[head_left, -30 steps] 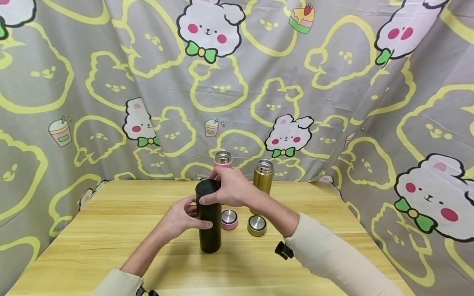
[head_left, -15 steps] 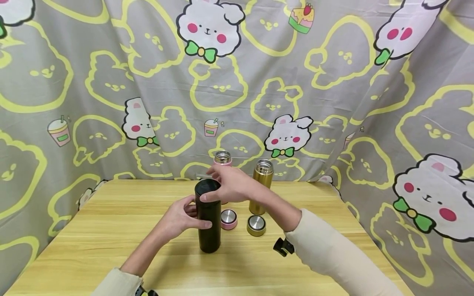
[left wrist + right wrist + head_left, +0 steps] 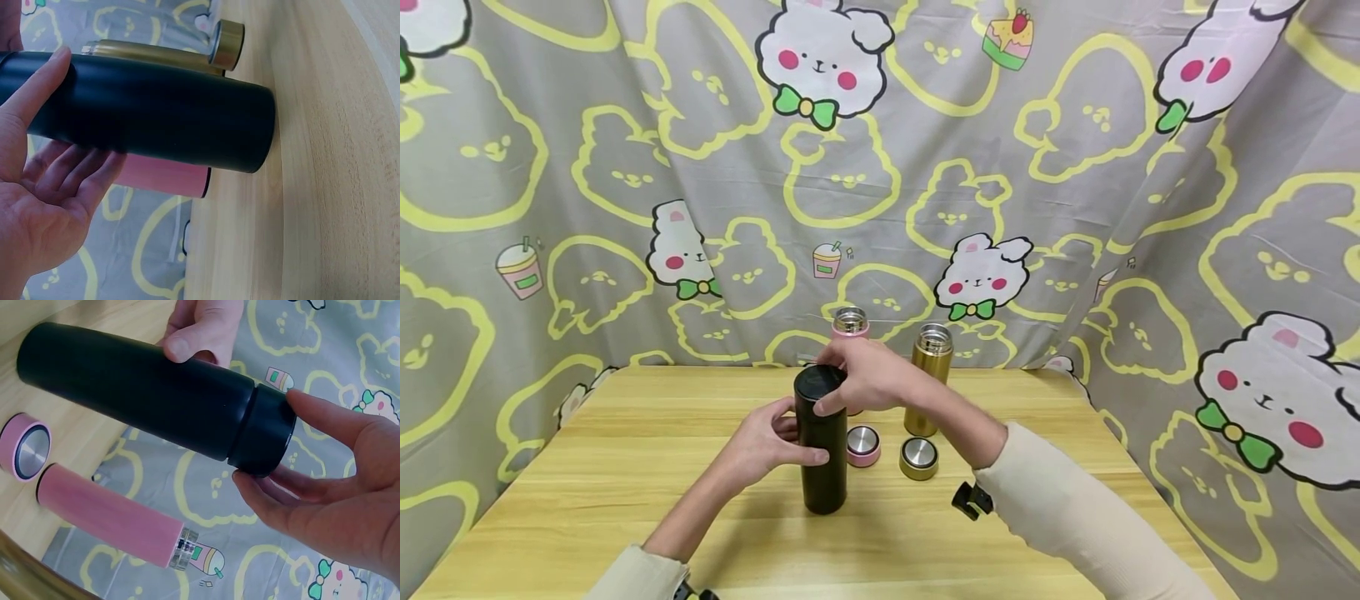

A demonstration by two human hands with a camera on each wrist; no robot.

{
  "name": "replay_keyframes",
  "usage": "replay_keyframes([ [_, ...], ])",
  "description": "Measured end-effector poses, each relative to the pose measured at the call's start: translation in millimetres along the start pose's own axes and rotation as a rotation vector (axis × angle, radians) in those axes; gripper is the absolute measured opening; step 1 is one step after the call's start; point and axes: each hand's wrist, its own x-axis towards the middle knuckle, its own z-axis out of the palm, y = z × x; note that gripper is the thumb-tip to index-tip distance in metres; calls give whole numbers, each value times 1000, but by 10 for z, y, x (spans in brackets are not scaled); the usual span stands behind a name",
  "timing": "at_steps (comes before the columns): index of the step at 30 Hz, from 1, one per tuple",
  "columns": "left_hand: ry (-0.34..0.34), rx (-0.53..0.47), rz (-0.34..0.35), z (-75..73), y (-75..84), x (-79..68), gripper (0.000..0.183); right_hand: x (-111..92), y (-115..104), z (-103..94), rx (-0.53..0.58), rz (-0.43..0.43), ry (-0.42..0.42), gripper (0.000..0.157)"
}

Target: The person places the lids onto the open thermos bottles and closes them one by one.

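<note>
A tall black thermos bottle (image 3: 823,467) stands upright on the wooden table. My left hand (image 3: 765,446) grips its body from the left, thumb across the near side; in the left wrist view the fingers (image 3: 94,172) lie round the other side. At the top, my right hand (image 3: 872,377) pinches the black lid (image 3: 265,431) between thumb and fingers. A thin groove shows between lid and body in the right wrist view. Behind stand a pink thermos bottle (image 3: 112,519) and a gold thermos bottle (image 3: 931,367), both uncapped with steel necks showing.
A pink lid (image 3: 863,447) and a gold lid (image 3: 919,457) lie on the table (image 3: 625,467), just right of the black bottle. A patterned curtain (image 3: 715,183) hangs behind the table and along its sides.
Half a second ago the right hand's fingers were spread away from the lid's far side; now they touch it again, and the thumb has shifted slightly right. The left hand holds still.
</note>
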Motion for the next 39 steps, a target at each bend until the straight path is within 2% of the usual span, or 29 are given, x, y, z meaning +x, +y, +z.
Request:
replay_keyframes([
  [5,-7,-3,-2,-3,0,-4,79,18,1,48,-95,0,95,56],
  [9,-11,0,3,-5,1,-10,79,17,0,59,-132,-6,111,61],
  [12,-13,-2,5,-3,5,-12,79,1,-6,36,-131,12,84,66],
  [16,-13,-3,2,-5,9,-13,78,-17,-10,-18,-42,36,18,70],
  [20,-11,1,-4,-8,11,-15,76,-16,-1,-51,54,15,-63,64],
  [23,-9,6,-9,-10,10,-17,76,-10,6,-54,82,3,-108,59],
  [26,-11,5,-9,-11,9,-15,77,-3,11,-48,89,2,-118,57],
  [30,-13,16,2,-13,5,-11,74,-7,16,-33,69,-11,-79,52],
  [34,-16,28,15,-9,1,-10,72,-16,19,-10,9,-25,5,46],
  [39,-16,22,13,-5,2,-9,75,-12,16,35,-76,-20,91,49],
])
